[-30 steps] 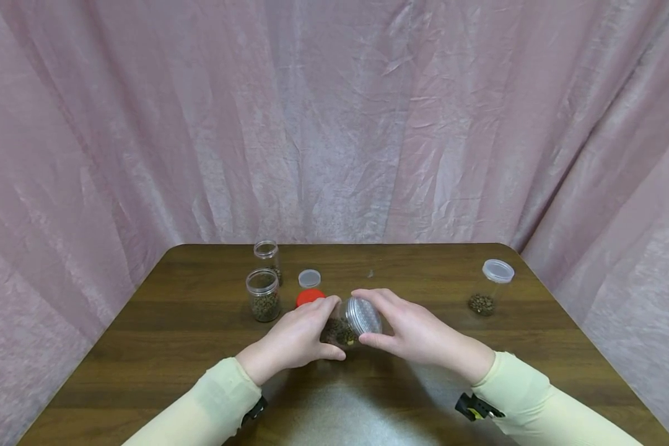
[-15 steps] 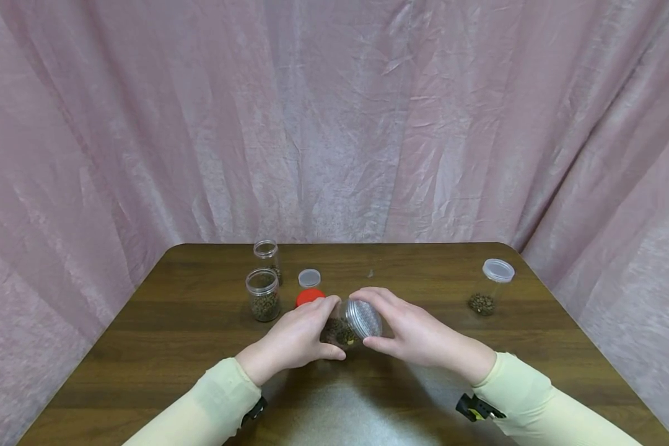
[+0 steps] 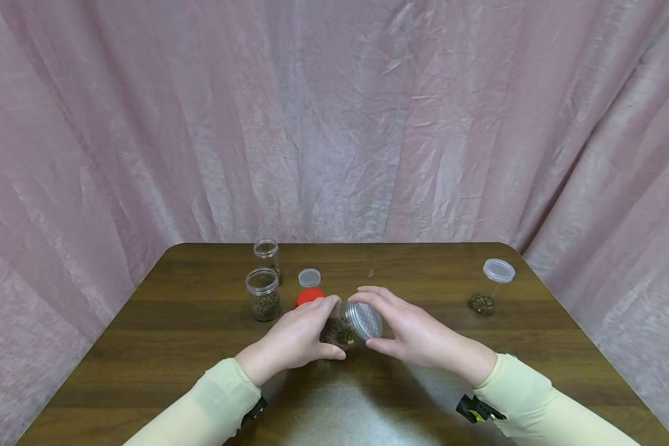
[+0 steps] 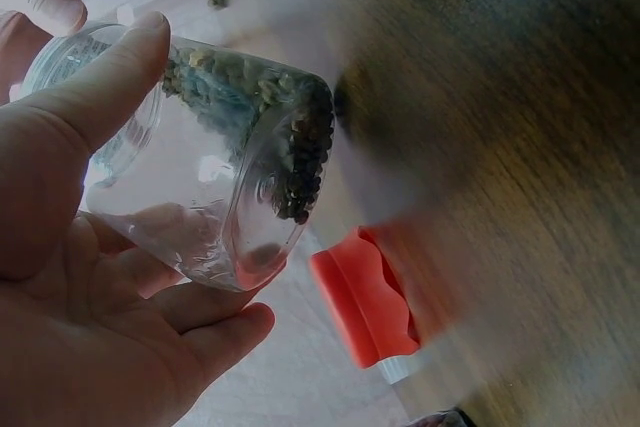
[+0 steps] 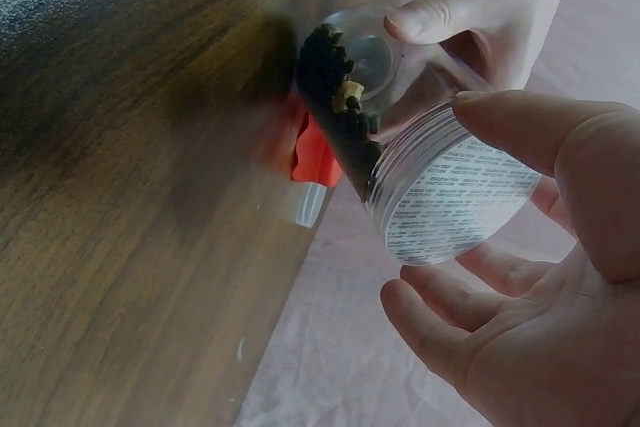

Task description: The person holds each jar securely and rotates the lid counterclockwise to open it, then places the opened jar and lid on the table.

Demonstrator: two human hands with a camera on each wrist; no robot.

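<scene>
The left hand [image 3: 298, 334] clasps a jar [image 4: 205, 172] tilted above the table [image 3: 173, 347]; the right hand [image 3: 415, 328] spans its lid [image 5: 460, 202], at the jar's right end, thumb and fingers on the rim; turning it well likely needs a steady jar and even pressure.

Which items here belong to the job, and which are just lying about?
Job, judging by what's handled:
tilted jar, held by the left hand
its printed end, at the right hand's fingertips

Likely just lying about:
nearer open jar
farther open jar
red item
pale lid
lidded jar
</scene>
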